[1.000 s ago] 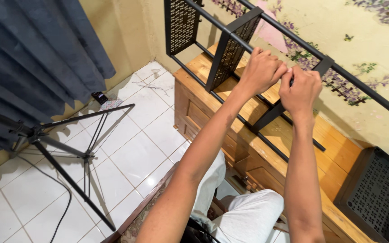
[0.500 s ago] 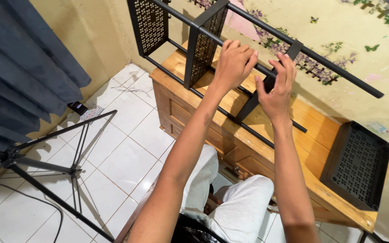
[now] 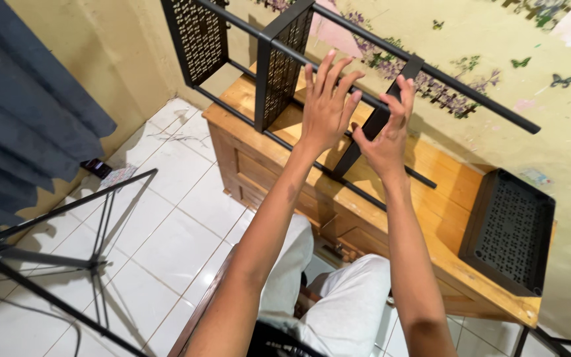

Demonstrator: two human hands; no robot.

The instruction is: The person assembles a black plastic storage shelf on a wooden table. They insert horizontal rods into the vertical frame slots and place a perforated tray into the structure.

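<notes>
Hanging at nine o'clock, a dark blue pleated curtain (image 3: 28, 112) covers the left edge, and below it, toward seven o'clock, a black metal tripod stand (image 3: 67, 258) spreads its legs over the white tiled floor (image 3: 180, 225). At eleven to one o'clock a black metal rack frame with perforated side panels (image 3: 272, 66) lies tilted on a long honey-coloured wooden cabinet (image 3: 391, 198), its rails running from upper left toward three o'clock.

Near twelve o'clock the left hand (image 3: 325, 109) is raised in front of the frame with fingers spread wide and straight, gripping nothing (whether the palm brushes a rail cannot be told). Just right of it, the right hand (image 3: 384, 135) is likewise open, fingers extended upward beside a slanted black crossbar (image 3: 371, 129), with the thumb close to it; no grasp is visible.

At four o'clock a black perforated plastic tray (image 3: 507, 231) rests on the cabinet's right end. Behind everything stands a yellowish wall with flower and butterfly decals (image 3: 497, 73).
</notes>
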